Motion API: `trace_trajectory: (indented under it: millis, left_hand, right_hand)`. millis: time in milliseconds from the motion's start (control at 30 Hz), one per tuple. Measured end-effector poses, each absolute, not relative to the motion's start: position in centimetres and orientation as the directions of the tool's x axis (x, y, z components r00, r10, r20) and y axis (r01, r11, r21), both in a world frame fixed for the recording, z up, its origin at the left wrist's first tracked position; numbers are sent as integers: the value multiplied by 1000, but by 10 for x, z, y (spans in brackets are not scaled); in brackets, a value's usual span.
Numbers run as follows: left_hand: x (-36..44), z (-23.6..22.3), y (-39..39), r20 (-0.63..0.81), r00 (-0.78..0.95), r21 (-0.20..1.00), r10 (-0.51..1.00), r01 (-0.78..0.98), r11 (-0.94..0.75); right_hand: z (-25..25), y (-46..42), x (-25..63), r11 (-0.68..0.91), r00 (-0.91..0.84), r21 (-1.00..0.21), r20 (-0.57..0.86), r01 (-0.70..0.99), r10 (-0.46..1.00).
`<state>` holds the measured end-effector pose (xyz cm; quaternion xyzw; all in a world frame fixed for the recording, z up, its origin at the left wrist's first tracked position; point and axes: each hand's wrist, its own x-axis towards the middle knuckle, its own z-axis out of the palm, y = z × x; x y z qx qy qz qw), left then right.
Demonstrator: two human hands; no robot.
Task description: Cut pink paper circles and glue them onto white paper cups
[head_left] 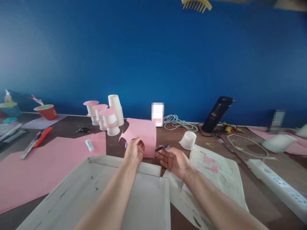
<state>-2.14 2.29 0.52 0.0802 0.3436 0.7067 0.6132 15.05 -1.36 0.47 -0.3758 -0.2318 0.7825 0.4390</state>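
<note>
My left hand [135, 150] is closed at the near left edge of a pink paper sheet [148, 132], its thumb and fingers pinching it. The sheet has a curved cut-out along its left side. Just right of the sheet, my right hand [173, 159] holds a black pen [162, 147] between thumb and fingers, pointing left. Beneath my forearms lies a shallow white box lid [100, 191] with dark pen marks. A white paper cup [188, 140] rests upside down beyond my right hand. Newspaper [223, 172] with pink scraps [210, 163] lies under the right forearm.
Several white cup stacks with pink discs [109, 119] stand at the back left, beside stacked white cups [115, 107]. Leftward are a large pink sheet [59, 163], a box cutter [35, 142] and a red cup [46, 111]. Rightward are a black bottle [217, 115] and a power strip [275, 182].
</note>
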Motion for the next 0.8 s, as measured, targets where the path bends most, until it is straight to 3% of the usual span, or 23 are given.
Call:
trace_trajectory:
  millis: [200, 367, 533, 600, 800]
  left_hand:
    - [-20, 7, 21, -382, -217, 558, 898, -829, 37]
    - [-20, 2, 23, -310, -233, 594, 922, -805, -4]
    - [-33, 4, 26, -151, -269, 669, 951, -736, -102]
    - [-41, 7, 27, -106, -296, 690, 949, -710, -144]
    - [-53, 16, 26, -22, -340, 721, 940, -656, -221]
  right_hand:
    - [2, -6, 153, -517, -256, -581, -473, -629, 843]
    - [2, -10, 151, -443, -212, -686, -398, -577, 892]
    - [14, -18, 156, -233, -281, -898, -130, -374, 951]
    - [21, -21, 161, -123, -256, -971, -67, -207, 964]
    - [33, -22, 175, 47, -378, -984, -22, 173, 926]
